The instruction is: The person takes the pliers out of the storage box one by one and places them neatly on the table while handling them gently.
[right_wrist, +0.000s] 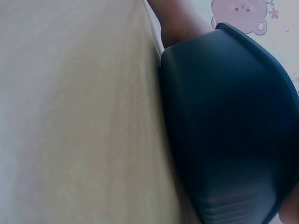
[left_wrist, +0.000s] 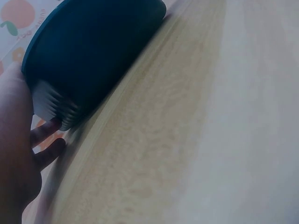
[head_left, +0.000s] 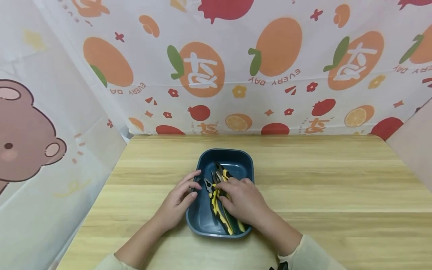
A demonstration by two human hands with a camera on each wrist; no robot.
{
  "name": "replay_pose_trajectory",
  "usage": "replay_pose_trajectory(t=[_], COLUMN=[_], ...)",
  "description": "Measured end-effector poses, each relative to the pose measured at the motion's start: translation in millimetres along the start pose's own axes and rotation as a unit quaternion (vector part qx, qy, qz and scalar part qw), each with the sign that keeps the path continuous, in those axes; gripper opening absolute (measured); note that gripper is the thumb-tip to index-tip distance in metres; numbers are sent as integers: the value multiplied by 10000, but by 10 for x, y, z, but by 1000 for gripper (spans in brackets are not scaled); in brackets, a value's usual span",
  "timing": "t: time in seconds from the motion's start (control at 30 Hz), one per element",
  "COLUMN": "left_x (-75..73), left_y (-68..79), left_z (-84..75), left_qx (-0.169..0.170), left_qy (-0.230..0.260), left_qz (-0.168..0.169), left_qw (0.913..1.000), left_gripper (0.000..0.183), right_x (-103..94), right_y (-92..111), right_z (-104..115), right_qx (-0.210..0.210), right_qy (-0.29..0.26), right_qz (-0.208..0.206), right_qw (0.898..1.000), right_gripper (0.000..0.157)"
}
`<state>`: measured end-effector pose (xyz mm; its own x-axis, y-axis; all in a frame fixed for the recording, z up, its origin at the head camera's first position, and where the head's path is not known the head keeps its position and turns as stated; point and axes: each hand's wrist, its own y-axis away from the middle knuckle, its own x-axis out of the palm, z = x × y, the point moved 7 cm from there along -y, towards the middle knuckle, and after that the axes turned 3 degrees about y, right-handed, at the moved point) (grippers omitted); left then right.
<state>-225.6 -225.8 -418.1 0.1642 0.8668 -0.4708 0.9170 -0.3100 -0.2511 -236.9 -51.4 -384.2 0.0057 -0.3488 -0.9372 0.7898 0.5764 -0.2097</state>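
Note:
A dark blue plastic bin (head_left: 206, 224) holds a few pairs of pliers with yellow-and-black handles. One pair of pliers (head_left: 219, 213) lies lengthwise along the middle, head pointing away. Beside it, farther back, show the dark metal heads of other pliers (head_left: 219, 167). My right hand (head_left: 244, 200) reaches in over the right rim, thumb and forefinger pinching pliers by the handle; the palm hides much of them. My left hand (head_left: 177, 204) rests at the left rim, fingers loosely extended. In the left wrist view, two of its fingers (left_wrist: 49, 151) lie along the bin's outer side.
The bin stands on a light wood-grain table (head_left: 320, 187). Behind the table's far edge hangs a fruit-print cloth (head_left: 233, 67); another cloth with a bear print (head_left: 27, 135) hangs on the left.

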Motion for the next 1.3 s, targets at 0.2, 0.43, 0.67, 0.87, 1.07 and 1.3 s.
replay_pose_trajectory(t=[0.2, 0.43, 0.67, 0.87, 1.07, 1.3], left_x=[2, 13, 11, 26, 22, 21], left_y=[14, 54, 48, 61, 71, 50], left_z=[-4, 19, -6, 9, 17, 40], left_qx=[64, 16, 184, 217, 204, 72], left_qy=[34, 6, 59, -9, 22, -38], left_qz=[-48, -7, -72, -64, -103, -56], left_qw=[10000, 10000, 9998, 9997, 9997, 10000], left_gripper=[18, 18, 18, 17, 17, 18], right_x=[10, 52, 41, 96, 85, 18], right_y=[-2, 27, 19, 31, 17, 43], right_z=[9, 21, 29, 30, 23, -8], right_qx=[3, -8, -31, 21, -21, -15], right_qy=[85, -46, 156, 217, 117, -499], right_qz=[23, 31, 16, 312, 228, -203], right_qw=[10000, 10000, 9999, 9993, 9997, 9985], right_gripper=[28, 27, 31, 37, 33, 31])
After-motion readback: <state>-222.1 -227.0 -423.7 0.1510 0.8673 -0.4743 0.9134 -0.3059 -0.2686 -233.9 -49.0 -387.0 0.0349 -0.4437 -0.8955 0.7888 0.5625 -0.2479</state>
